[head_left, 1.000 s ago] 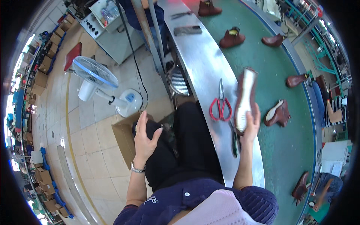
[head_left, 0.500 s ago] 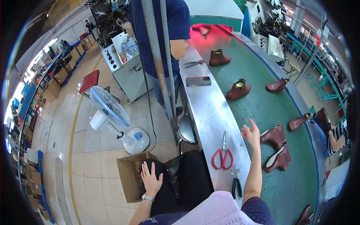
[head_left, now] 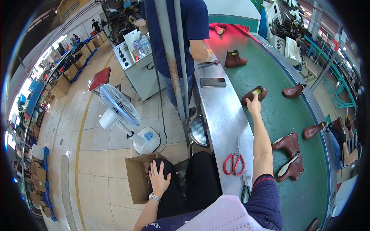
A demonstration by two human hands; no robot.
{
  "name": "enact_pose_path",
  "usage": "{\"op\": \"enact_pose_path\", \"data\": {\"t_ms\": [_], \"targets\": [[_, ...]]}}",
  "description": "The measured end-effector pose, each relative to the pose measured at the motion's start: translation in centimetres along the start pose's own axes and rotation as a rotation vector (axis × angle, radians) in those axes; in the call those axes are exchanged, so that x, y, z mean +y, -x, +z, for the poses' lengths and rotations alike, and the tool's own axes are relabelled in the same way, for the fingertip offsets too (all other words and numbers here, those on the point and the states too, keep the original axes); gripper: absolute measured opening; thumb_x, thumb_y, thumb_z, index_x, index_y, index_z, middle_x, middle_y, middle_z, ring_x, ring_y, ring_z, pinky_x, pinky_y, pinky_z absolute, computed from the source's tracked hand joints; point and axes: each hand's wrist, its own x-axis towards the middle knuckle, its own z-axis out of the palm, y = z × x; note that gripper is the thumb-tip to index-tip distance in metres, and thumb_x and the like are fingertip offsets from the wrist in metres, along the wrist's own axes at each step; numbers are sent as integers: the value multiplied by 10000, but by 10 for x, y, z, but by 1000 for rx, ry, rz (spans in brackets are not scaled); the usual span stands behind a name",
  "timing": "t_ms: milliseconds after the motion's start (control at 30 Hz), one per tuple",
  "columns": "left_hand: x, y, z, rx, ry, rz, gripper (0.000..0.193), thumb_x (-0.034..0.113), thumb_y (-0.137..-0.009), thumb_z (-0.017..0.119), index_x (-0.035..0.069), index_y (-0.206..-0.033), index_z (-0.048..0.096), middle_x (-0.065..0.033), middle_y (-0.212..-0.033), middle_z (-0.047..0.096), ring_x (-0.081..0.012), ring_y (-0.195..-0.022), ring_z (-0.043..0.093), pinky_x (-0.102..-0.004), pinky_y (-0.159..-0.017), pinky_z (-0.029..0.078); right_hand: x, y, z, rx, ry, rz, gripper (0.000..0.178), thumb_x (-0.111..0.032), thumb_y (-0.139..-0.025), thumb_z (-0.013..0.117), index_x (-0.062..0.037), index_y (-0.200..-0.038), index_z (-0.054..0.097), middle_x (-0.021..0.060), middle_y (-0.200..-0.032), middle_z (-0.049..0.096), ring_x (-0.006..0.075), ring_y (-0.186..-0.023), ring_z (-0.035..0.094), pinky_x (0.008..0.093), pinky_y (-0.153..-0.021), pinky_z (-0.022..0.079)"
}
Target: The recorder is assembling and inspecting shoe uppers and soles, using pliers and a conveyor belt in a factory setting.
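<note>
My right hand (head_left: 253,106) reaches forward over the green belt, with its fingers closed on a brown ankle boot (head_left: 248,96) that shows yellow at its opening. The hand partly covers that boot. My left hand (head_left: 159,179) rests on my left thigh, fingers spread, holding nothing. Beneath my right arm, on the metal ledge (head_left: 227,127), lie red-handled scissors (head_left: 234,164) and dark-handled pliers (head_left: 246,185). Two brown boots lie on their sides to the right of my forearm, the upper boot (head_left: 287,143) and the lower boot (head_left: 291,169).
More boots stand along the belt (head_left: 269,115), including a far boot (head_left: 235,59). A phone (head_left: 213,82) lies on the ledge. A person (head_left: 177,42) stands behind metal posts. A fan (head_left: 119,106), a stool (head_left: 199,131) and a cardboard box (head_left: 137,179) are at left.
My right hand has moved forward from open air over the belt to the brown boot and closed on it. The view has shifted slightly; my left hand stays on my thigh.
</note>
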Motion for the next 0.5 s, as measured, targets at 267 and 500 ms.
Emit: {"op": "enact_pose_path", "data": {"t_ms": [267, 500], "targets": [[-8, -12, 11, 26, 63, 22, 659, 319, -765, 662, 146, -1351, 415, -198, -1473, 223, -384, -1340, 241, -527, -1022, 288, 9, 32, -80, 59, -558, 59, 198, -210, -878, 609, -29, -831, 544, 17, -609, 533, 88, -464, 503, 242, -432, 416], [4, -21, -27, 194, 458, -26, 516, 310, -774, 694, 47, -1196, 555, -213, -1307, 469, -384, -1242, 397, -438, -1037, 314, -85, 85, -218, -91, -809, -185, 259, -198, -894, 612, -82, -691, 501, -73, -539, 382, 1, -429, 316, 188, -377, 230]]}}
